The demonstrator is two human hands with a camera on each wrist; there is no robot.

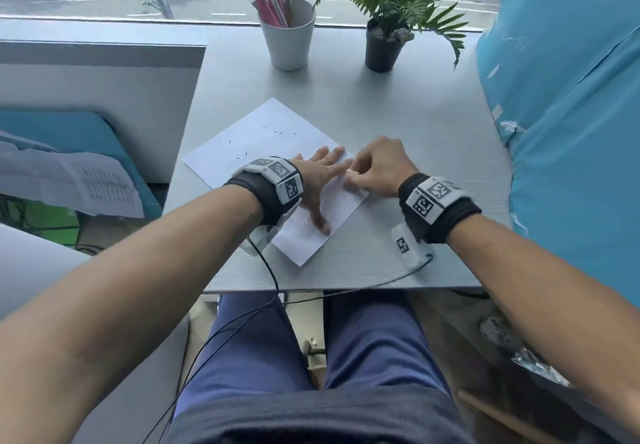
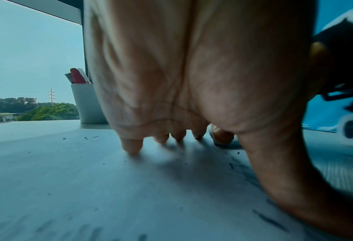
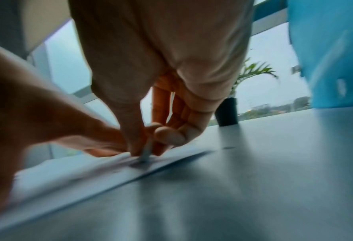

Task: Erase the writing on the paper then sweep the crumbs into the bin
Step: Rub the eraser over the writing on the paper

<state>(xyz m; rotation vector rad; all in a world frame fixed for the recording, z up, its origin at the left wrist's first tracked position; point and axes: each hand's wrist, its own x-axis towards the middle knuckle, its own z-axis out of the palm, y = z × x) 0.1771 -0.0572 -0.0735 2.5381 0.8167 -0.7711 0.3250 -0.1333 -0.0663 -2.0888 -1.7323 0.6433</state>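
Both forearms reach from the near edge over blue-trousered knees, each wrist wearing a black strap with white coded marker blocks and a trailing black cable. Left hand (image 1: 320, 180) lies flat on the sheet of paper (image 1: 263, 135), fingers straight and spread, thumb splayed toward the near corner; the left wrist view shows its fingertips (image 2: 131, 146) pressing down on the sheet. Right hand (image 1: 377, 170) sits at the sheet's right edge, just beside the left hand's fingertips, fingers curled and pinching a small pale eraser (image 3: 145, 154), its tip down on the paper; blurred in the right wrist view. Paper lies diagonally on the grey tabletop (image 1: 415, 125), roughly centre, one corner pointing far, another near. Dark eraser crumbs (image 1: 277, 132) are scattered over its far half, with more on the near part by the left thumb. Faint dark strokes show near the thumb; whether these are writing or crumbs I cannot tell.

Far side: white cup (image 1: 289, 40) holding pink and white pens, and to its right a potted fern (image 1: 384, 45) in a black pot, both well apart from the paper. Blue plastic sheeting (image 1: 568, 114) fills the right side.
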